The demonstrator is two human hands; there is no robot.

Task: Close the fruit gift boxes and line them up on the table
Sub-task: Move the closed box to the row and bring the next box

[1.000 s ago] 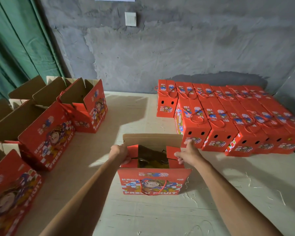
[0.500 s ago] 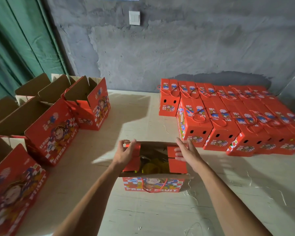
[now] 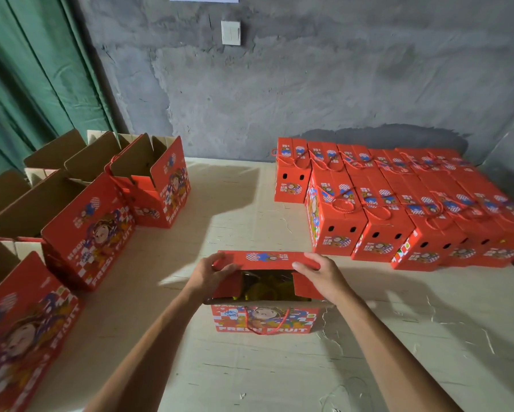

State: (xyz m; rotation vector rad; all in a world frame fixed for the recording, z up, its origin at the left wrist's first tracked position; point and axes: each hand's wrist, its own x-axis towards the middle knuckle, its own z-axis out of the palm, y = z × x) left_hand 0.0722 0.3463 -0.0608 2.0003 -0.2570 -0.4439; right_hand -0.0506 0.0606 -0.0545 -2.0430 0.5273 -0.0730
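Fingers of our left hand (image 3: 212, 272) and right hand (image 3: 321, 275) pinch the rear flap (image 3: 267, 258) over the open box (image 3: 264, 318) on the desk (image 3: 279, 376).

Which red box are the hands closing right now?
The box in the middle, nearest the person. Both hands, left hand and right hand, grip its far flap, and yellow fruit shows inside. No hand touches the other boxes.

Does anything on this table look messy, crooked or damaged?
Mostly tidy. Thin pale packing shreds lie scattered on the cream table to the right of the half-closed red cardboard fruit box. In the closed red boxes' front row, the leftmost one sits slightly turned, showing its side. No damage shows.
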